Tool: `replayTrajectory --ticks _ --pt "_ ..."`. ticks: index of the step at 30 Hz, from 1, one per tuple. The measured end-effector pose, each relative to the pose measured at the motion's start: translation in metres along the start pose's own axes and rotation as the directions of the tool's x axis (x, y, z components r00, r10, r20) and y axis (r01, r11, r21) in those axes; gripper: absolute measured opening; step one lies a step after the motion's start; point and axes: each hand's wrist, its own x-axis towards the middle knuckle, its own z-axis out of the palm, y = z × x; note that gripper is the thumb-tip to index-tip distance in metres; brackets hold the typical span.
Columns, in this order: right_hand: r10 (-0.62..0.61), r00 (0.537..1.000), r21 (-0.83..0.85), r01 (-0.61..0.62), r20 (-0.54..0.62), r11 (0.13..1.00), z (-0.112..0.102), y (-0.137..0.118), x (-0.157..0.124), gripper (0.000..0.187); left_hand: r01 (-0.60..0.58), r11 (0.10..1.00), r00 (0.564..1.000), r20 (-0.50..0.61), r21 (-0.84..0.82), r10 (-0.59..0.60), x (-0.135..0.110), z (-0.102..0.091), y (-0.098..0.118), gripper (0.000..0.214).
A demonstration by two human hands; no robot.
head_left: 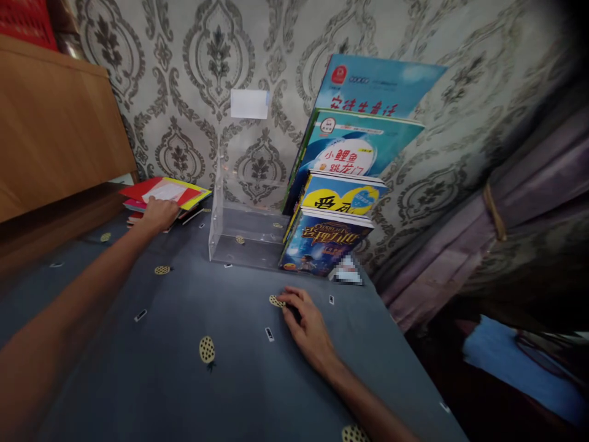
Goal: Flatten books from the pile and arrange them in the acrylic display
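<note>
A pile of thin books and booklets lies at the back left, topped by a red and yellow book [186, 193] with a white patch on its cover. At the pile's front edge, my left hand [160, 215] has its fingers closed on that top book. My right hand [306, 319] rests on the table, holding nothing, fingers bent and thumb apart. Just beyond it stands a clear acrylic book rack [246, 248]. Several books lean in the rack's right part: a dark blue book [322, 242] in front, then a yellow and blue book [343, 195], a teal book [368, 138] and a tall light blue book [386, 80].
The dark grey tablecloth [175, 368] has pineapple prints. A wooden cabinet [59, 123] stands at the left, with a red basket [27, 21] on top. Patterned wallpaper [218, 49] is behind. A mauve curtain [442, 264] hangs past the table's right edge.
</note>
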Motion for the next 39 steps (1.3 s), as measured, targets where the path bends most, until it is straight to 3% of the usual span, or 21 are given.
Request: replayTrajectory --ticks 8,18,22,24,26,27,29,32,36,39 --pt "-0.009 1.000 -0.010 0.010 0.029 1.000 0.001 0.002 -0.003 0.027 -0.037 0.999 0.999 0.034 0.025 0.036 -0.059 -0.014 0.004 0.038" --pt "-0.025 0.998 -0.017 0.026 0.057 1.000 0.002 0.002 -0.002 0.026 -0.114 0.993 0.977 0.183 0.023 0.108 -0.171 -0.023 0.059 0.037" --pt "-0.033 0.998 -0.044 0.035 0.052 0.998 0.002 0.003 -0.002 0.026 -0.165 0.983 0.956 0.233 -0.076 0.178 -0.221 -0.040 0.079 0.030" --pt "-0.038 0.998 -0.053 0.041 0.053 0.998 0.002 0.002 -0.002 0.026 -0.197 0.968 0.938 0.257 -0.156 0.232 -0.232 -0.053 0.080 0.031" --pt "-0.032 0.997 -0.054 0.036 0.064 0.998 0.001 0.001 -0.002 0.026 -0.208 0.941 0.920 0.275 -0.266 0.281 -0.227 -0.061 0.069 0.042" --pt "-0.026 0.997 -0.052 0.029 0.070 0.998 0.000 0.000 -0.002 0.026 -0.154 0.937 0.918 0.305 -0.313 0.253 -0.220 -0.060 0.060 0.047" --pt "-0.013 0.997 -0.046 0.017 0.082 0.999 0.000 -0.001 -0.003 0.027 0.007 0.947 0.944 0.316 -0.322 0.100 -0.200 -0.047 0.034 0.046" --pt "-0.014 0.997 -0.046 0.017 0.077 0.999 0.000 -0.002 -0.003 0.027 0.166 0.939 0.969 0.227 -0.300 -0.099 -0.176 -0.006 -0.002 0.056" --pt "-0.026 0.997 -0.056 0.030 0.075 0.998 0.001 -0.001 -0.004 0.027 0.130 0.923 0.987 0.138 -0.363 -0.084 -0.170 0.045 -0.020 0.064" --pt "-0.047 0.995 -0.056 0.052 0.084 0.997 0.001 -0.001 -0.004 0.027 0.094 0.929 0.991 0.121 -0.359 -0.053 -0.176 0.055 -0.016 0.067"
